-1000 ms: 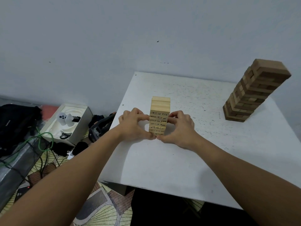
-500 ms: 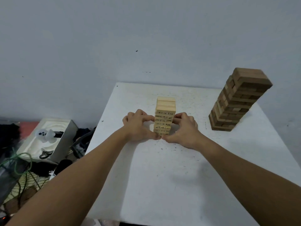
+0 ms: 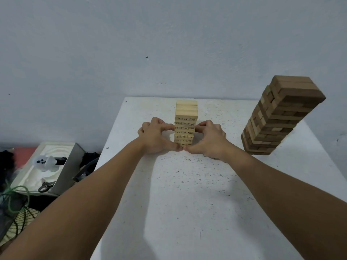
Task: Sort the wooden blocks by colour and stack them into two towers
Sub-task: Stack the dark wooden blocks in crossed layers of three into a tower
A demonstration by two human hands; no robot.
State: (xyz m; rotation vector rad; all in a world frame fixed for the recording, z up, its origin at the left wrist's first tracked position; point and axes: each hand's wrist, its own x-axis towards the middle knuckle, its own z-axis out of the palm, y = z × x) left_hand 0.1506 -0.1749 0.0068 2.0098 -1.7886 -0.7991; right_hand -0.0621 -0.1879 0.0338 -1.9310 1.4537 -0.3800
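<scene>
A light wooden tower (image 3: 186, 117) of numbered blocks stands upright near the middle of the white table (image 3: 189, 194). My left hand (image 3: 156, 136) and my right hand (image 3: 210, 140) flank its lower half, each with fingers curled against a side and thumbs meeting at its base. A taller dark brown tower (image 3: 277, 117) stands at the table's right, apart from both hands. Its layers look slightly uneven.
A pale wall rises close behind the table. To the left, below the table, lie a white foam tray (image 3: 45, 166) with small items, a green cord (image 3: 15, 199) and dark bags. The table's left edge is near my left forearm.
The view has shifted so both towers sit further right and lower in frame. My hands keep the same hold on the light tower, which stays upright in place.
</scene>
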